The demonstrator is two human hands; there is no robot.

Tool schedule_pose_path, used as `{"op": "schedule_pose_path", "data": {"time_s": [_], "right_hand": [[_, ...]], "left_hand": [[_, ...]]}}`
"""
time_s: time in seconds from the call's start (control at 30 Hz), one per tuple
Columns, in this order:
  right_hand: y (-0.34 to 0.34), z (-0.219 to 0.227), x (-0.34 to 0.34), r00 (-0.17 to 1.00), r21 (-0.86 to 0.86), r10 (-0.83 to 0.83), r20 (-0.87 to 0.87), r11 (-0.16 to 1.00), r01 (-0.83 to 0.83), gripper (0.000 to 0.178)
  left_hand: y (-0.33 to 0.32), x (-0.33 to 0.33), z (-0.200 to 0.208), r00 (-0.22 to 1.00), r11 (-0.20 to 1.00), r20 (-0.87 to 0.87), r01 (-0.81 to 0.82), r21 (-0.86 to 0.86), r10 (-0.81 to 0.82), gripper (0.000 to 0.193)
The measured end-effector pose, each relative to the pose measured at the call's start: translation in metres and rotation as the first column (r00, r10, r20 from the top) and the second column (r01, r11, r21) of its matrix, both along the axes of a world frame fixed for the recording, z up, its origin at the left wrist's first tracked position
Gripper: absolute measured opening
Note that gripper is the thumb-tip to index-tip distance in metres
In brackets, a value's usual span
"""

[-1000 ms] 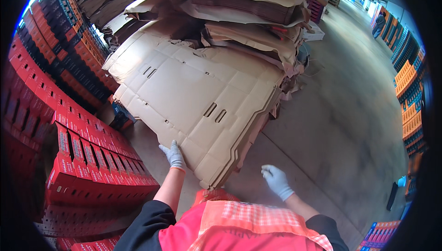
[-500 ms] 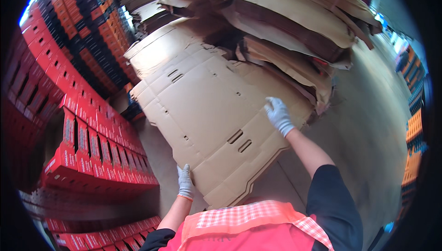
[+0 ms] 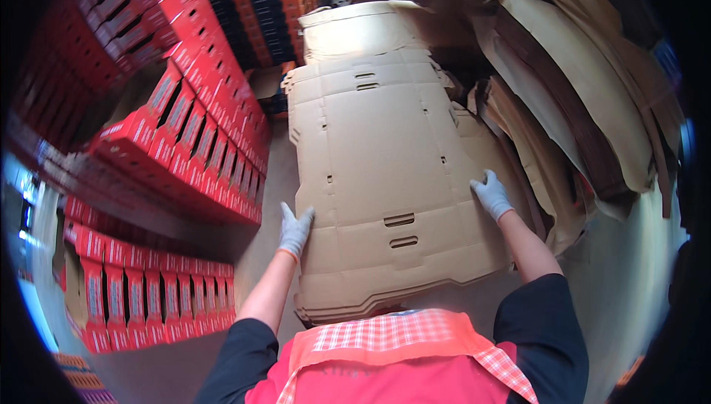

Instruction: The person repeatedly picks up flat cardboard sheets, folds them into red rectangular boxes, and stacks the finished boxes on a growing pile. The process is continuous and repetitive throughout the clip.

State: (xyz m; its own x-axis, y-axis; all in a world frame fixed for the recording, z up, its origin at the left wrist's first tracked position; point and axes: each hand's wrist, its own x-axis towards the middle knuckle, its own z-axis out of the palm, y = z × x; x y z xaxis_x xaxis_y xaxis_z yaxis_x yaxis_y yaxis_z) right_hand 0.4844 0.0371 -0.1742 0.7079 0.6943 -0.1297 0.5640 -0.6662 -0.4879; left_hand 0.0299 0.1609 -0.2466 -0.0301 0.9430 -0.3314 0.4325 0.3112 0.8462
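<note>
Where the view's left side fills up, red cartons (image 3: 207,85), printed, set in close rows and stacks. To the right, large bundles (image 3: 578,85) in tan paper, heaped, sagging at the edges. Centre, before the body: flat cardboard stack (image 3: 378,145), tan, die-cut, its layered edges showing at the near end; now nearly square to the wearer, where it lay at a slant a second ago. Beyond it, dark and orange stacks (image 3: 252,11), partly cut off. Nearest the camera, one checked apron (image 3: 385,337) over red cloth.

Hands, a pair, in pale gloves. Left hand (image 3: 296,230): at the stack's left edge, as before, thumb held apart, fingers laid along the side. Right hand (image 3: 492,195): earlier out over the floor, then above the board, now down by the right edge, fingers loosely bent. Whether either closes beneath a sheet cannot be told. Consequence, as judged: the top board is now bracketed from both sides rather than steadied from one.

Smallest item: paired slots (image 3: 400,219) near the close end.
</note>
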Motion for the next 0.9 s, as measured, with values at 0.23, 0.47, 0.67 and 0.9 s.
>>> {"op": "schedule_pose_path", "data": {"time_s": [0.23,0.47,0.67,0.9], "right_hand": [[0.026,-0.004,0.006,0.973,0.124,0.23,0.001,0.966,-0.228,0.088],[0.008,0.054,0.048,0.38,0.218,0.27,-0.885,0.96,-0.175,0.059],[0.012,-0.002,-0.149,0.788,-0.014,0.526,0.319,0.834,-0.551,0.079],[-0.022,0.053,-0.002,0.757,0.513,0.572,0.316,0.568,-0.643,0.05]], "left_hand": [[0.003,-0.011,0.028,0.993,0.985,-0.047,-0.098,0.142,0.105,0.075],[-0.006,-0.035,0.079,0.824,0.952,0.563,0.124,-0.28,0.058,0.042],[-0.06,0.158,0.06,0.612,0.914,-0.766,0.166,0.37,0.199,0.055],[-0.053,-0.043,0.045,0.876,0.512,-0.459,0.465,0.722,-0.148,0.051]]}}
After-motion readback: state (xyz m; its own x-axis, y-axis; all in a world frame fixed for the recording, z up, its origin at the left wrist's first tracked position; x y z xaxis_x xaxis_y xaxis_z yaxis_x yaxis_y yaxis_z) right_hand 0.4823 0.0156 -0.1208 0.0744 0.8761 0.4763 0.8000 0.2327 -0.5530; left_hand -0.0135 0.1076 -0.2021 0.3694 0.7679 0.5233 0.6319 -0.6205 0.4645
